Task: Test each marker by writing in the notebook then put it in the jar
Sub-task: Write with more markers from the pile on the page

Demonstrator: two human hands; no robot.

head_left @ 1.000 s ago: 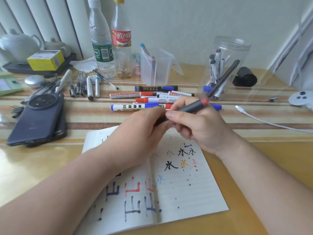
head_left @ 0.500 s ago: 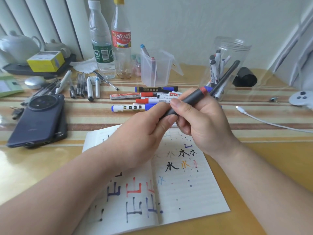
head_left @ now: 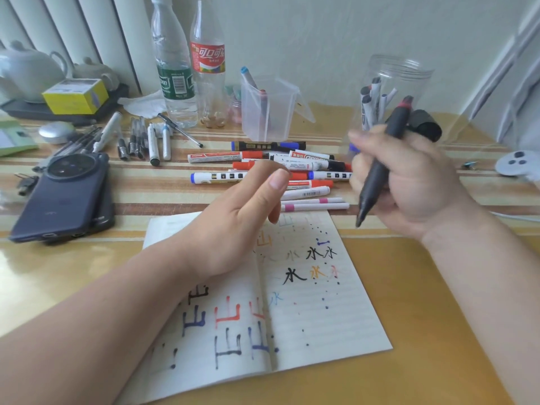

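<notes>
Change vs half a second ago: left hand is no longer touching the marker. It's hovering over the top edge of the notebook, index and thumb loosely extended, nothing visible in them. Its other fingers are hidden, so I can't rule out a cap tucked in the palm.

Right hand is now gripping the marker alone, fingers wrapped round mid-barrel. The red band is sticking out above the knuckles and the tapered dark end is pointing down-left below the fingers, toward the page. It's blurred, so I can't tell if the tip is bare.

My read: the two-handed step looks done and the right hand is setting up to write. This marker isn't tested yet, so the jar comes after.

- Jar is standing just behind the right fingers, with several markers already inside.
- Untested pile is lying just beyond the left fingertips, between the hands.

Surface: glossy yellow table, striped band under the pile.

- Left of the left hand: phone, row of pens, teapot.
- Beyond the fingertips: two bottles, clear cup.
- Right of the right hand: white controller.
</notes>
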